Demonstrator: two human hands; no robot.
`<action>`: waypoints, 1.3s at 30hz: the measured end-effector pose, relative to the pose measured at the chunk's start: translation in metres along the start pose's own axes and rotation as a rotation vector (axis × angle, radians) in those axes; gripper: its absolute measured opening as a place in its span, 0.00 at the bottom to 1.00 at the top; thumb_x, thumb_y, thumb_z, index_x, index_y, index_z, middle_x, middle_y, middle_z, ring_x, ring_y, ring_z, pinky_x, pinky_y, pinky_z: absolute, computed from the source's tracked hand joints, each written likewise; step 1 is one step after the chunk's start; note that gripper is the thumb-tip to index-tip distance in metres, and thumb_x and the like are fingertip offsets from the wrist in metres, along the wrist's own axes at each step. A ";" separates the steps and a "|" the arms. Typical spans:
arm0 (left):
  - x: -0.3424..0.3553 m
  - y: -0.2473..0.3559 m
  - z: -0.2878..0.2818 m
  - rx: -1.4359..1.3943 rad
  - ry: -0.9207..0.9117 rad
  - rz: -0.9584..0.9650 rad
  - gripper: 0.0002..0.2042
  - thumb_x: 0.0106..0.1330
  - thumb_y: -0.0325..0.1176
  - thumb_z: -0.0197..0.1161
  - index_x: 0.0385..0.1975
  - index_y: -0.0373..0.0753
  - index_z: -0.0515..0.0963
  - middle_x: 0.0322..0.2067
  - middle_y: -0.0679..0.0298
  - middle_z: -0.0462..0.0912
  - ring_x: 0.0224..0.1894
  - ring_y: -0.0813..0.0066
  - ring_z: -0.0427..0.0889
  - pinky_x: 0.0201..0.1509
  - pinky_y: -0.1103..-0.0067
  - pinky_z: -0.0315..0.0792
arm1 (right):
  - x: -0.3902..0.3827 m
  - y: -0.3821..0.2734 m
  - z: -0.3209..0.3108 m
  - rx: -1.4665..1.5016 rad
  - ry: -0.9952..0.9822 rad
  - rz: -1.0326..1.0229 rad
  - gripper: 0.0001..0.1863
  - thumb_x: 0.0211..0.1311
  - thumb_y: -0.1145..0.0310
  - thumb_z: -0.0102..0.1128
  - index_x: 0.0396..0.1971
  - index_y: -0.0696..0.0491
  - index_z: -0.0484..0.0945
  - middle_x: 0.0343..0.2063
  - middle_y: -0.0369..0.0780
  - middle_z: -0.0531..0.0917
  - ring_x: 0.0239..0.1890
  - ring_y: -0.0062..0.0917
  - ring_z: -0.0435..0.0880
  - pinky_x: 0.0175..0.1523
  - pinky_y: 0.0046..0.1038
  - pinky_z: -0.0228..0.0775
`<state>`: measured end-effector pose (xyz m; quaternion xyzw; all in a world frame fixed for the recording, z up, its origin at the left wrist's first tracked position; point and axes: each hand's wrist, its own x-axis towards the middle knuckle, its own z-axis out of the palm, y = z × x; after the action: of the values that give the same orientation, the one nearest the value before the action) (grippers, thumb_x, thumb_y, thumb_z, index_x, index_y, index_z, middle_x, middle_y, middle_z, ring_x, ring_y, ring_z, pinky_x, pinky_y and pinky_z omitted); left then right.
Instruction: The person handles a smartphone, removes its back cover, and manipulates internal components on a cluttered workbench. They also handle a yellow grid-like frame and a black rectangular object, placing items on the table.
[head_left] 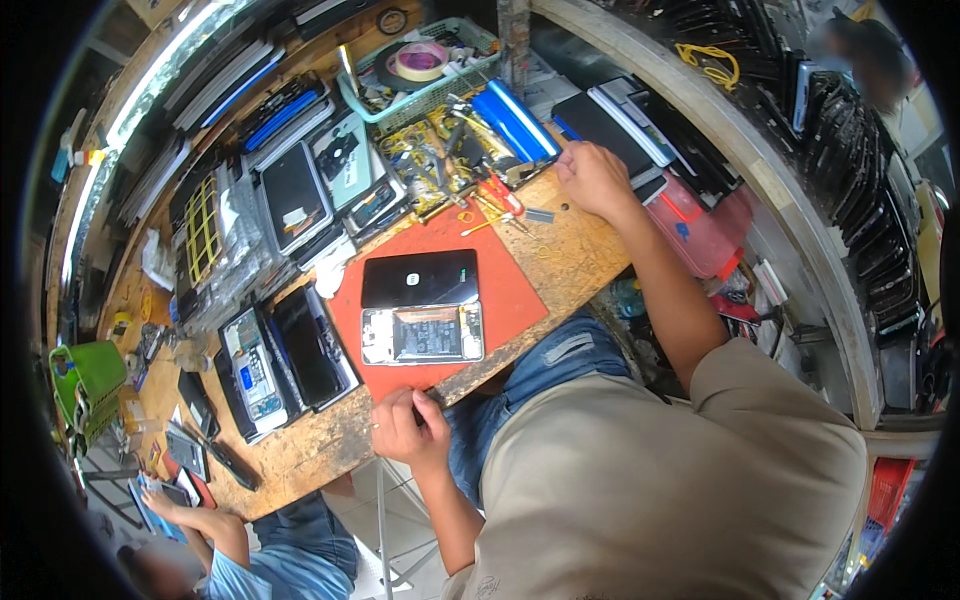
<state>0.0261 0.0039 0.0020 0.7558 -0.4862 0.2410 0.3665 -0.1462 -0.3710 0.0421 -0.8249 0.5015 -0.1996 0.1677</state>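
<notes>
An opened phone body (423,334) lies on the orange mat (512,290), its battery and inner parts showing. Just beyond it rests a black phone screen (420,278) with a small lit white mark in the middle. My left hand (410,427) is at the bench's front edge, below the phone body, with fingers curled in; whether anything is inside cannot be seen. Over to the right, my right hand (597,182) sits curled on the bench beside shiny blue cylinders (517,120) and a dark flat device (603,130). Its fingertips are hidden.
Tools, including red-handled pliers (500,195), lie beyond the mat. A pale green basket (430,75) holds tape rolls. Several opened phones and tablets (297,190) fill the left side. A green basket (85,385) hangs far left. Another person (290,560) sits at lower left, handling a device.
</notes>
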 end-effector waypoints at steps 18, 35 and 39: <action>0.002 0.001 -0.008 -0.170 -0.081 -0.102 0.02 0.65 0.26 0.66 0.34 0.37 0.81 0.33 0.59 0.85 0.30 0.66 0.81 0.33 0.74 0.73 | -0.089 -0.008 -0.023 1.076 -0.377 0.006 0.04 0.71 0.77 0.65 0.41 0.58 0.79 0.33 0.35 0.85 0.35 0.15 0.84 0.41 0.21 0.77; -0.003 0.049 -0.017 -0.534 -0.241 -0.242 0.05 0.67 0.19 0.69 0.40 0.30 0.81 0.33 0.58 0.84 0.35 0.71 0.82 0.41 0.79 0.77 | -0.181 -0.106 0.020 0.982 -0.832 -0.326 0.12 0.74 0.66 0.63 0.34 0.58 0.84 0.23 0.44 0.87 0.23 0.31 0.86 0.32 0.33 0.75; 0.001 0.055 -0.016 -0.561 -0.245 -0.267 0.05 0.70 0.24 0.69 0.39 0.31 0.80 0.31 0.58 0.84 0.30 0.71 0.80 0.37 0.79 0.75 | -0.184 -0.106 0.016 0.947 -0.679 -0.411 0.12 0.74 0.66 0.63 0.33 0.58 0.82 0.23 0.44 0.86 0.24 0.35 0.86 0.32 0.36 0.74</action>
<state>-0.0233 0.0016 0.0297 0.7057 -0.4708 -0.0448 0.5276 -0.1342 -0.1588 0.0497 -0.7582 0.1080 -0.1553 0.6240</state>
